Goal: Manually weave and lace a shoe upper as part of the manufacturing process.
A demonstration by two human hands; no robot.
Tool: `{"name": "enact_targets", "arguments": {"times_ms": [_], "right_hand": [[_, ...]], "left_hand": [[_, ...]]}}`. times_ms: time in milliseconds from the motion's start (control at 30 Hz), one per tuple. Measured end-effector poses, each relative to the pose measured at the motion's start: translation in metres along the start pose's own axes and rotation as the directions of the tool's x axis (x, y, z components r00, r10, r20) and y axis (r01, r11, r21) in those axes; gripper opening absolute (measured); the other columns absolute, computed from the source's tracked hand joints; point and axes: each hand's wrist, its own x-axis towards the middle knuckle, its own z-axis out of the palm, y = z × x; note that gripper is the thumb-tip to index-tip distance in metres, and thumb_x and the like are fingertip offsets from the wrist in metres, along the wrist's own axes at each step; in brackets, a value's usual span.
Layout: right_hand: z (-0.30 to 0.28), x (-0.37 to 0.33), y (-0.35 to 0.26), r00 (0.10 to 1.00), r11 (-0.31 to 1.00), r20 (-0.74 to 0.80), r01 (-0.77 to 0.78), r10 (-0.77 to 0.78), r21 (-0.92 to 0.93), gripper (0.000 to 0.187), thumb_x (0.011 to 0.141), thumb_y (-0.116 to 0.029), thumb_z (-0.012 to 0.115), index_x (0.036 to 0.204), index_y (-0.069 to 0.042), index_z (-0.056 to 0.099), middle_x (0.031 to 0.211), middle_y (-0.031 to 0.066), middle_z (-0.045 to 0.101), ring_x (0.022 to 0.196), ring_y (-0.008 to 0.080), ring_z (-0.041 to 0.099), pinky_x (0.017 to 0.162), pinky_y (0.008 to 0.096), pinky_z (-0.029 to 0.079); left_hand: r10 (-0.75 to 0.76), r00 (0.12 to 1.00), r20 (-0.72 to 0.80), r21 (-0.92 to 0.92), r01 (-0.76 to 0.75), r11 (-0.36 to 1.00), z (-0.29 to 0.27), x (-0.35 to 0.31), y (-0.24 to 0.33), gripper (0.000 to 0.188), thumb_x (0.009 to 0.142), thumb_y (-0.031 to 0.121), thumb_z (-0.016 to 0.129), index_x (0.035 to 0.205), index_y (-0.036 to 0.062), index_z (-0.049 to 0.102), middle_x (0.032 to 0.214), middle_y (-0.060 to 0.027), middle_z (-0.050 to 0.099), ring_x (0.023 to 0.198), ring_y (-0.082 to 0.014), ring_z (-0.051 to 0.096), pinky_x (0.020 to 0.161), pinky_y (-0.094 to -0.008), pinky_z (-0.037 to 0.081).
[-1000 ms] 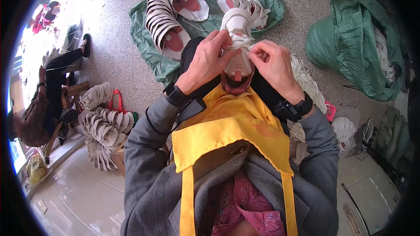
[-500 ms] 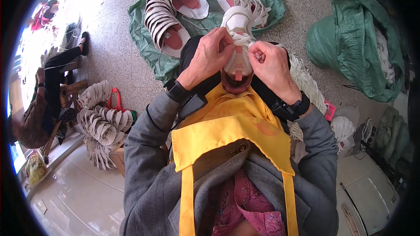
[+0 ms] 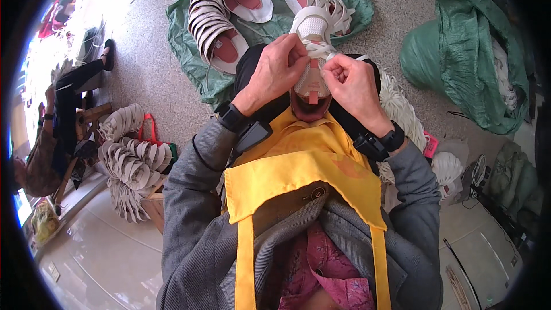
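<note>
A white and beige shoe upper (image 3: 314,27) lies across my knees, with a pink lining and a pink pull tab at its near end. White shoelace (image 3: 315,50) crosses its middle. My left hand (image 3: 272,69) is closed in a pinch at the left edge of the lacing, apparently on the lace. On the other side my right hand (image 3: 354,85) is also closed, thumb against curled fingers, by the lace and the eyelet edge. The fingers partly hide the lace ends. A yellow apron (image 3: 304,175) covers my lap and chest.
Ahead, stacked shoe uppers (image 3: 209,20) rest on a green woven sheet (image 3: 186,63). An open green sack (image 3: 430,60) of white pieces stands at right. More stacked uppers (image 3: 135,163) sit at left on a wooden stand, near a seated person (image 3: 43,149). White laces (image 3: 399,100) hang beside my right knee.
My right hand has shifted slightly left, closer to the shoe's middle, and its fingers have turned inward. The left hand stays nearly in place. The seated person's arm has moved.
</note>
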Motion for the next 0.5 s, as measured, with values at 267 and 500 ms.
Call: {"name": "enact_targets", "arguments": {"times_ms": [267, 500], "right_hand": [[0.002, 0.001, -0.007, 0.985, 0.945, 0.016, 0.168, -0.170, -0.282, 0.009, 0.086, -0.006, 0.069, 0.086, 0.003, 0.070, 0.072, 0.0117, 0.071, 0.066, 0.0172, 0.071, 0.062, 0.0309, 0.054], [0.002, 0.009, 0.019, 0.958, 0.908, 0.094, -0.288, 0.272, 0.305, 0.010, 0.088, -0.007, 0.070, 0.089, 0.002, 0.071, 0.076, 0.0068, 0.072, 0.065, 0.0084, 0.065, 0.062, 0.0263, 0.052]], "left_hand": [[-0.041, 0.999, 0.019, 0.000, 0.041, 0.999, -0.002, -0.001, 0.001, 0.014, 0.085, 0.006, 0.071, 0.091, -0.0013, 0.061, 0.081, -0.0106, 0.062, 0.067, -0.0194, 0.062, 0.061, -0.0309, 0.049], [-0.050, 0.999, 0.021, -0.039, 0.051, 0.998, -0.001, -0.001, 0.003, 0.014, 0.085, 0.006, 0.071, 0.092, -0.0005, 0.061, 0.080, -0.0086, 0.061, 0.066, -0.0166, 0.059, 0.060, -0.0297, 0.048]]}}
